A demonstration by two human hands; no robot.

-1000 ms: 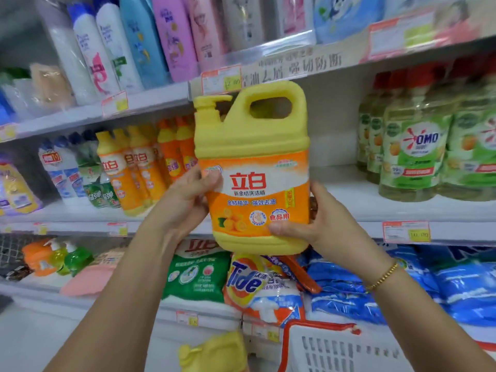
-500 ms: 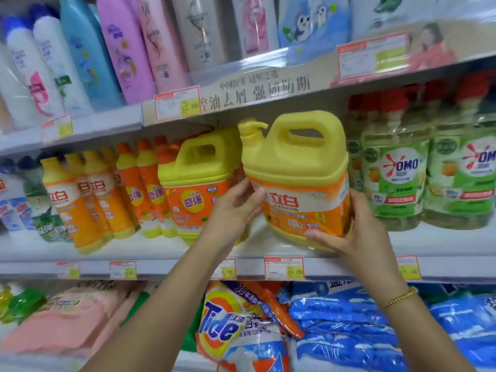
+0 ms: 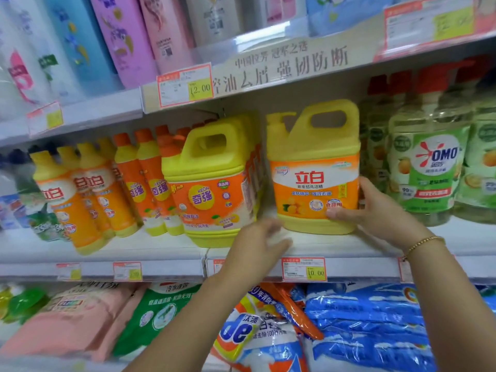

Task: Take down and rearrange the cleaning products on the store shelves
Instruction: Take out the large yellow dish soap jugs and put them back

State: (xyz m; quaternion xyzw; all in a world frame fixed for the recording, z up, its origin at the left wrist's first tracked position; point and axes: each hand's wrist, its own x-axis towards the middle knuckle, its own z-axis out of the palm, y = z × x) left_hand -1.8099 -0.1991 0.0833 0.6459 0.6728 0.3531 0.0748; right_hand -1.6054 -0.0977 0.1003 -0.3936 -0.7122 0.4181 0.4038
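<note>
A big yellow detergent jug with an orange label [image 3: 314,167] stands upright on the white middle shelf [image 3: 335,245]. It sits between a similar yellow jug [image 3: 209,183] on its left and green Omo bottles [image 3: 429,167] on its right. My right hand [image 3: 375,210] holds the jug's lower right corner, thumb across the front of the label. Blurred, my left hand [image 3: 257,248] hangs just below and left of the jug, in front of the shelf edge, fingers relaxed and off the jug.
Slim orange and yellow bottles [image 3: 88,191] fill the left of the same shelf. Tall shampoo bottles [image 3: 120,36] stand on the shelf above. Below lie bags of washing powder: a Tide bag [image 3: 257,336], blue bags [image 3: 370,323], green and pink bags [image 3: 158,312].
The jug went from held in the air to standing on the middle shelf beside the other jug. My left hand has let go and dropped away; my right hand still holds it.
</note>
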